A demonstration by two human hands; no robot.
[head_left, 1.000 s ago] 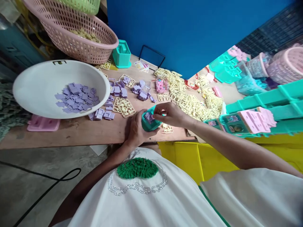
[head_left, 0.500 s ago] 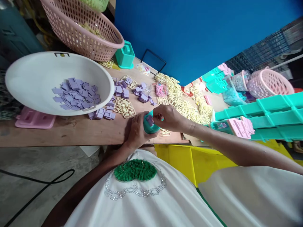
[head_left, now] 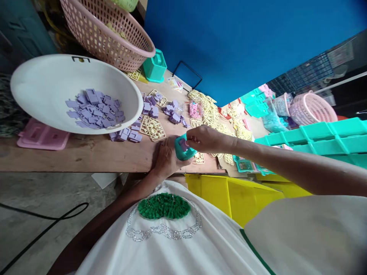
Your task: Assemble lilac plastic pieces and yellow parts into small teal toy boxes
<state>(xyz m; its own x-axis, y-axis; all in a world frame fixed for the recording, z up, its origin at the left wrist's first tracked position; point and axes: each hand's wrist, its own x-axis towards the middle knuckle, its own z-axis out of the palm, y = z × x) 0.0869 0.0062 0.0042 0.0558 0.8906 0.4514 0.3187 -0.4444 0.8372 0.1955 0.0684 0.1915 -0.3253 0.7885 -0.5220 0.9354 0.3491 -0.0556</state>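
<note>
My left hand (head_left: 168,158) is wrapped round a hollow teal plastic part (head_left: 186,153) at the table's front edge. Its opening faces up, and a small purple plastic piece (head_left: 183,143) sits inside it. Over the opening, my right hand (head_left: 205,138) is closed in a pinch, fingertips on the purple piece; the far side of the grip is hidden. Close by lie purple plastic pieces (head_left: 173,113) and cream moulded part frames (head_left: 153,128).
A white basin (head_left: 40,80) of purple pieces stands left, with a pink basket (head_left: 100,38) behind it. Cream frames (head_left: 212,114) are heaped beyond my right hand. Teal trays (head_left: 315,141) stand to the right. A blue panel (head_left: 229,46) rises at the back.
The view has shifted slightly. Both hands stay at the teal part, and my right hand has turned a little over the purple piece. My right forearm now covers the pink pieces by the trays.
</note>
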